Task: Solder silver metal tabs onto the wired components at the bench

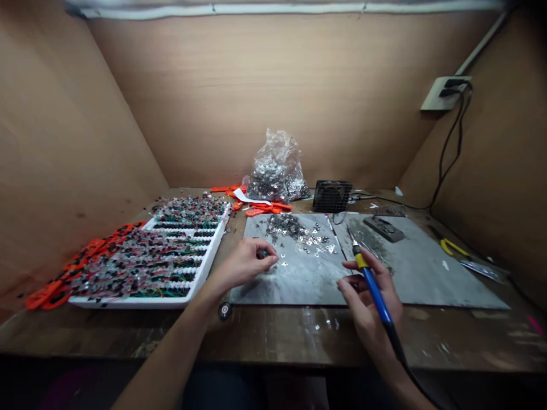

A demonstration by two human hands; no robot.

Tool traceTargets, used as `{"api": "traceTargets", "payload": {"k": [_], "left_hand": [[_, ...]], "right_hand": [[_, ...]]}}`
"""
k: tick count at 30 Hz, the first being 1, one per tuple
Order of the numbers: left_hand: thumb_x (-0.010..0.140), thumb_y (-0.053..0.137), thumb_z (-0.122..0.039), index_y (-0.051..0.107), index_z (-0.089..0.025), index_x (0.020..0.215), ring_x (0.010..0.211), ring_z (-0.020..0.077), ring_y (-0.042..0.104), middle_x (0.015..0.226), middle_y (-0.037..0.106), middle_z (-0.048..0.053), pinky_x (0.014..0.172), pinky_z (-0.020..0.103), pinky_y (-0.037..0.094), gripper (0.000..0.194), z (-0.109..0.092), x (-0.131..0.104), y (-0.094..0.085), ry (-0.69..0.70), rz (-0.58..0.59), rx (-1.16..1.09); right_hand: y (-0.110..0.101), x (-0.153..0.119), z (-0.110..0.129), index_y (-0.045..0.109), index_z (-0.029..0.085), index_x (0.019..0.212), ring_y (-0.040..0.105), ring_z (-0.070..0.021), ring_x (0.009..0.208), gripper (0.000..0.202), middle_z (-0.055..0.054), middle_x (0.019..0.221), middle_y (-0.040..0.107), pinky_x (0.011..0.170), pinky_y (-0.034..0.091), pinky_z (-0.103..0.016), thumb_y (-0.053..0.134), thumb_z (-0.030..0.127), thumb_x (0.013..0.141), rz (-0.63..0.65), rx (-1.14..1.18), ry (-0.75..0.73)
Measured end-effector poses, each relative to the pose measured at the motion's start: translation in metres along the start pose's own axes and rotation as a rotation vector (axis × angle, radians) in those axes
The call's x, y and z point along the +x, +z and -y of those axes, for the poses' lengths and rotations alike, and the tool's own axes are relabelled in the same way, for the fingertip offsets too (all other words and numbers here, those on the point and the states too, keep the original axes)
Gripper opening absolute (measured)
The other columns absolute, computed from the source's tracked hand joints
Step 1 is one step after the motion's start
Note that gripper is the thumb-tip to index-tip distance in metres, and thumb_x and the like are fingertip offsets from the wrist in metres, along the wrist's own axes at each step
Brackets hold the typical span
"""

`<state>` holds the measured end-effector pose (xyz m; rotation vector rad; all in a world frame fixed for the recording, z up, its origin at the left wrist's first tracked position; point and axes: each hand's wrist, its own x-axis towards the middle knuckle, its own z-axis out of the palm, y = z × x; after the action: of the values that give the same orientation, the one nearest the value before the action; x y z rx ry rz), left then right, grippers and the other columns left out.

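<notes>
My right hand [371, 290] holds a blue and yellow soldering iron [376, 296], its tip pointing up and away over the grey mats. My left hand [252, 259] is closed, thumb and fingers pinched together above the left edge of the left grey mat [299, 285]; what lies between the fingertips is too small to make out. Just beyond it, a heap of small metal pieces [286, 226] spreads over the mat, with a few loose ones near my left fingertips. A white tray [209, 262] full of small wired parts [141, 259] stands left of my left hand.
A clear bag of metal pieces [277, 171] stands at the back, beside orange parts [267, 208] and a small black fan [332, 196]. Right lie a dark holder [383, 229] and yellow-handled tool [453, 247]. Cords hang from a wall socket [445, 94]. More orange parts [85, 259] line the tray's left.
</notes>
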<state>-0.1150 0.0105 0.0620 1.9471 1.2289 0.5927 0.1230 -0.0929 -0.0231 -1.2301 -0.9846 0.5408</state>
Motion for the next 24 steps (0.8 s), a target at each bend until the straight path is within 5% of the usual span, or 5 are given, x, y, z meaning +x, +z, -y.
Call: {"api": "traceTargets", "payload": {"k": [8,15,24], "left_hand": [[0.09,0.064,-0.016,0.08,-0.014,0.091,0.093,0.0238,0.07,0.096,0.078,0.01,0.09,0.033,0.047,0.016,0.012,0.004,0.028,0.013,-0.051,0.404],[0.091,0.061,-0.014,0.077,-0.015,0.086,0.084,0.0214,0.068,0.089,0.074,0.009,0.081,0.031,0.048,0.016,0.02,0.006,0.033,0.049,-0.085,0.53],[0.098,0.055,-0.017,0.072,-0.015,0.089,0.088,0.0237,0.068,0.094,0.07,0.011,0.079,0.033,0.05,0.02,0.02,0.005,0.041,0.032,-0.005,0.671]], "right_hand": [[-0.003,0.005,0.003,0.061,0.028,0.144,0.071,-0.0202,0.089,0.055,-0.005,0.108,0.075,0.075,0.056,-0.032,0.072,0.043,0.092,-0.011,-0.161,-0.075],[0.01,-0.004,0.015,0.077,0.028,0.104,0.071,-0.0167,0.068,0.012,-0.002,0.092,0.079,0.064,0.056,-0.029,0.07,0.029,0.095,0.08,-0.224,-0.361],[0.029,-0.004,0.017,0.069,0.024,0.086,0.059,-0.0106,0.045,0.017,0.002,0.064,0.069,0.042,0.045,-0.019,0.073,0.04,0.09,0.131,-0.308,-0.255]]}}
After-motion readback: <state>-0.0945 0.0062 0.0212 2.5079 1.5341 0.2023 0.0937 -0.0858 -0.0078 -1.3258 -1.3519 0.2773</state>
